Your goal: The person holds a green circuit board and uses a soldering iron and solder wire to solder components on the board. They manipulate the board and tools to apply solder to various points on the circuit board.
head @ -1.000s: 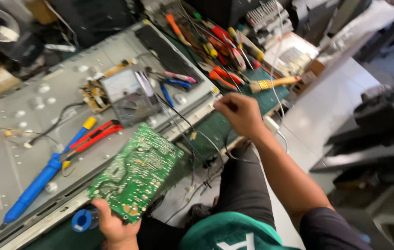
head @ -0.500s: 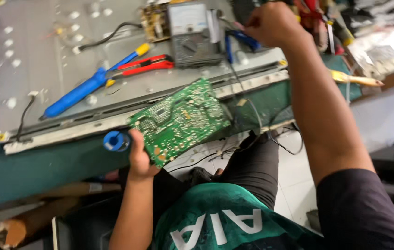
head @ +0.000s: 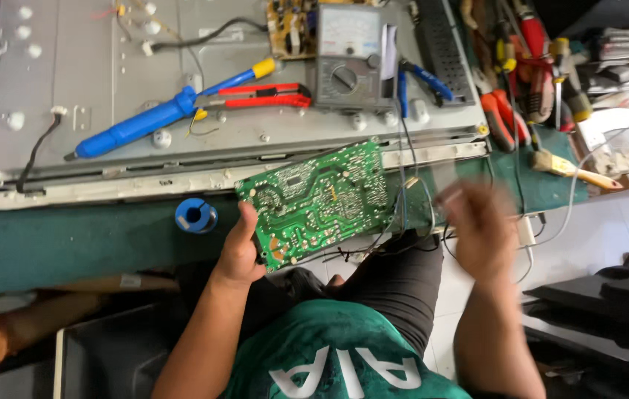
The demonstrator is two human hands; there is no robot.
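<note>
Head view: left hand [head: 239, 251] gripping circuit board [head: 318, 198].

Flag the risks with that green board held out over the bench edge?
1. The left hand grips the green circuit board by one corner only, most of it past the bench edge; it could tip or slip.
2. Thin black wires run from the board up to the analog multimeter; a tug might drag it.
3. The right hand is blurred and close to those wires; it may snag them.
</note>
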